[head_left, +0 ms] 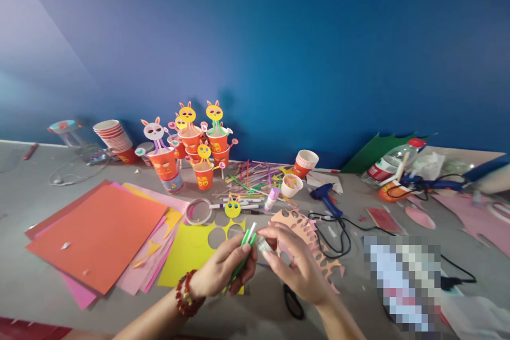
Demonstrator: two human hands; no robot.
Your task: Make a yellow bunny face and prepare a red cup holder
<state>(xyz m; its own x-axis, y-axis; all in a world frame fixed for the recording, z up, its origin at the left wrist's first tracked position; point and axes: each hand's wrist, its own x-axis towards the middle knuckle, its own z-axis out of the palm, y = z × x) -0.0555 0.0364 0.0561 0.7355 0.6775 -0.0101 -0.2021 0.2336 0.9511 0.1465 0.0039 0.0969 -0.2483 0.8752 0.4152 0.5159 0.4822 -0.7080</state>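
Observation:
My left hand (231, 265), with a red bead bracelet on its wrist, is closed around a bundle of thin green strips (239, 266). A white stick-like tip (252, 229) shows at the top of the bundle. My right hand (295, 260) is just to the right, its thumb and fingers closed on a small whitish, see-through piece (264, 246) whose kind I cannot make out. Beneath the hands lie yellow paper (185, 252) with round cut-outs and peach paper (306, 234) full of holes. A yellow rabbit face (232, 207) rests just beyond. Black scissors (294, 302) are partly hidden under my right hand.
Orange paper cups with rabbit figures (204, 175) stand at the back, near stacked cups (115, 138). Coloured paper sheets (103, 228) cover the left. A blue glue gun (327, 199) trails a black cord. Loose coloured strips (255, 176), a glue stick (271, 199) and a bottle (392, 162) lie around.

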